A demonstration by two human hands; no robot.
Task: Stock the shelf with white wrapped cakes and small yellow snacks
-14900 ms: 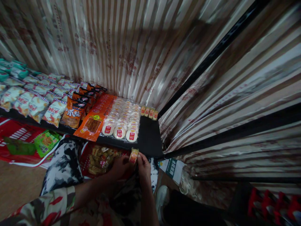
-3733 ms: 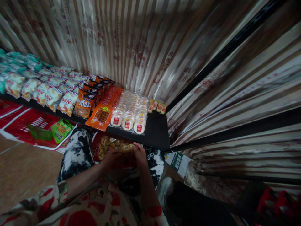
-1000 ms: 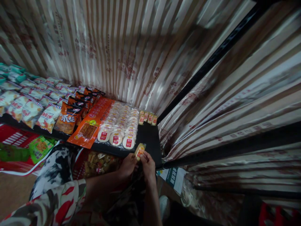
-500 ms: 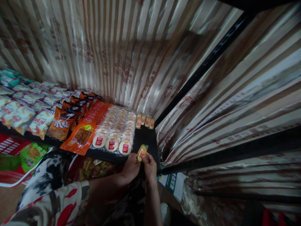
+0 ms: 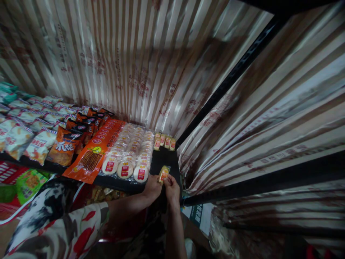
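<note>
Between my hands, over the front edge of the black shelf (image 5: 165, 157), is a small yellow snack packet (image 5: 164, 173) with an orange-red label, tilted upward. My left hand (image 5: 153, 187) grips its lower left side. On the lower right, the fingers of my right hand (image 5: 171, 189) pinch the same packet. Several matching small yellow packets (image 5: 167, 142) stand in a short row at the shelf's back right corner. Just left of my hands lie rows of round white rice crackers (image 5: 125, 169) in clear wrappers with red labels.
Further left are an orange bag of brown sticks (image 5: 88, 160), orange-black snack bags (image 5: 63, 147) and white snack bags (image 5: 40, 145). Below the shelf, a red basket (image 5: 7, 169) holds green packs. A black post (image 5: 223, 91) and striped sheeting (image 5: 107, 54) bound the shelf.
The view has shifted slightly, so the shelf goods appear a little lower and further left. Both hands stay on the small yellow packet, with hardly any movement.
</note>
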